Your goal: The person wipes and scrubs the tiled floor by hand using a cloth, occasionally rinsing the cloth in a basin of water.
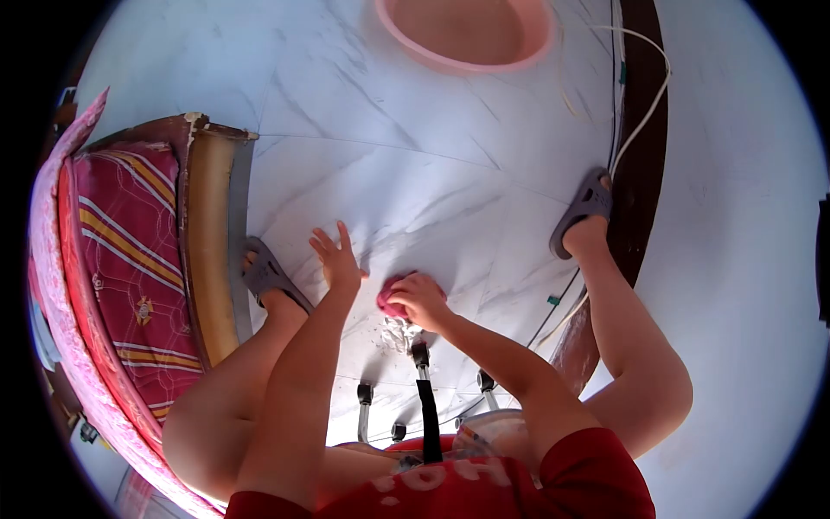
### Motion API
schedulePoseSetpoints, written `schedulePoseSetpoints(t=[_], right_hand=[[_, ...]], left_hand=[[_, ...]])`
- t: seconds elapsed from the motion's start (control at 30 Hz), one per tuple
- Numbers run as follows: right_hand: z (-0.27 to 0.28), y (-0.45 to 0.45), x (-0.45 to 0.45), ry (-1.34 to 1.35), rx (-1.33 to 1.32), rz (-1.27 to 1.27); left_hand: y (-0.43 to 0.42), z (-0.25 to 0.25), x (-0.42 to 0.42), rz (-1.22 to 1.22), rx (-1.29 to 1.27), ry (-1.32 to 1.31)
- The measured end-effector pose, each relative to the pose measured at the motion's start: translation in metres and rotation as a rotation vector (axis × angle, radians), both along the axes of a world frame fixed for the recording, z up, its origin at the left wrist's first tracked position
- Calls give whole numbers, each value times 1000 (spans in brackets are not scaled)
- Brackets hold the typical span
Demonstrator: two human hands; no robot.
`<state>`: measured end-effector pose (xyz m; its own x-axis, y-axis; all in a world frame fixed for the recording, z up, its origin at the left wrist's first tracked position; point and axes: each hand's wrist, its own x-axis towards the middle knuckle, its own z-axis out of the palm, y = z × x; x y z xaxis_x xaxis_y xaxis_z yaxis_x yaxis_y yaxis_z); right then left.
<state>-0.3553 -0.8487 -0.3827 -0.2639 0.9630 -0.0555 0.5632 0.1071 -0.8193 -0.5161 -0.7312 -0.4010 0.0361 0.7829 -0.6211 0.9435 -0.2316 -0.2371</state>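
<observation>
My right hand (422,301) is closed over a dark pink cloth (396,285), which is bunched up on the marbled floor. Just below the cloth lies a small heap of white, crumpled strips (400,334) with specks scattered around it; what they are I cannot make out. To the left, my left hand (337,261) hovers apart from the cloth, its fingers spread and holding nothing. Part of the cloth is hidden under my right fingers.
A pink basin (471,62) stands on the floor ahead. On the left is a bed edge (207,251) with a maroon cover (134,251). A white cable (653,108) runs along the right wall's dark skirting. Black-capped metal legs (421,353) stand below me.
</observation>
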Motion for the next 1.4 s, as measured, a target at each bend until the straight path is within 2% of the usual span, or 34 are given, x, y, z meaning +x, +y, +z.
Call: schedulePoseSetpoints(t=[0.03, 0.1, 0.17, 0.2, 0.23, 0.27, 0.33, 0.37, 0.4, 0.43, 0.47, 0.5, 0.53, 0.57, 0.6, 0.63, 0.67, 0.73, 0.77, 0.8, 0.83, 0.9, 0.97, 1.03, 1.1, 1.17, 1.2, 1.23, 1.27, 1.3, 1.37, 1.4], right_hand=[[13, 18, 12, 88, -81, -61], [37, 64, 52, 226, -43, -545], [-4, 95, 126, -308, 437, -813], [-33, 112, 163, -221, 313, -1073], [-44, 131, 187, -287, 318, -1289], [-54, 146, 188, -286, 322, -1288], [-59, 168, 174, -121, 200, -1329], [-55, 166, 152, -214, 148, -978], [-72, 157, 118, -399, 328, -748], [-63, 140, 68, -381, 311, -633], [-37, 120, 32, -430, 64, -352], [-42, 90, 3, -266, 134, -199], [-27, 50, -29, -198, -36, 178], [-18, 27, -34, -107, 22, 134], [-24, 18, -33, 37, -59, 129], [-16, 24, -30, 195, -14, -3], [-9, 31, -21, 414, -199, -154], [-41, 68, 8, 390, 131, -357], [21, 109, 21, 675, -195, -524], [-34, 128, 53, 221, 270, -621], [-27, 163, 70, 162, 185, -797], [-59, 229, 112, -251, 428, -922], [-48, 284, 96, -446, 121, -1114], [-67, 311, 76, -237, 366, -821], [-75, 305, 19, -544, 351, -436], [-71, 257, -44, -370, 376, -143], [-61, 223, -69, -460, 271, 27], [-40, 190, -85, -394, 359, 175], [-19, 159, -93, -222, 239, 342], [-31, 123, -97, -81, 289, 444], [-16, 85, -94, 46, 224, 588], [-11, 92, -92, 123, 158, 510]], left_hand=[[4, 2, 0, 14, 7, 0], [2, 10, 6, 74, -27, -33], [0, 8, 5, 103, -17, -51], [1, 8, 5, 89, -27, -39], [1, 9, 5, 71, -37, -29], [1, 9, 6, 72, -34, -30], [2, 11, 6, 50, -45, -8], [3, 13, 5, 55, -39, -10], [4, 15, 3, 33, -50, -23], [6, 17, 1, 10, -61, -36], [13, 22, -4, 15, -54, -38], [27, 30, -13, 130, -154, -169], [40, 38, -27, 254, -252, -300], [53, 44, -39, 260, -245, -305], [65, 50, -51, 310, -182, -343], [71, 51, -65, 363, -119, -380], [70, 39, -80, 378, -114, -382], [59, -2, -102, 325, 413, -484], [55, -12, -103, 342, 415, -485], [49, -20, -103, 319, 475, -498], [46, -24, -104, 294, 535, -507], [48, -18, -105, 337, 515, -540], [50, -17, -112, 372, 498, -567], [49, -21, -116, 389, 493, -671], [48, -21, -117, 378, 533, -662], [48, -18, -119, 425, 527, -716], [49, -18, -121, 427, 529, -715], [51, -19, -123, 467, 502, -720], [53, -19, -125, 507, 476, -725], [56, -15, -125, 511, 482, -725], [58, -3, -120, 642, 398, -693], [57, -8, -120, 650, 405, -686]])
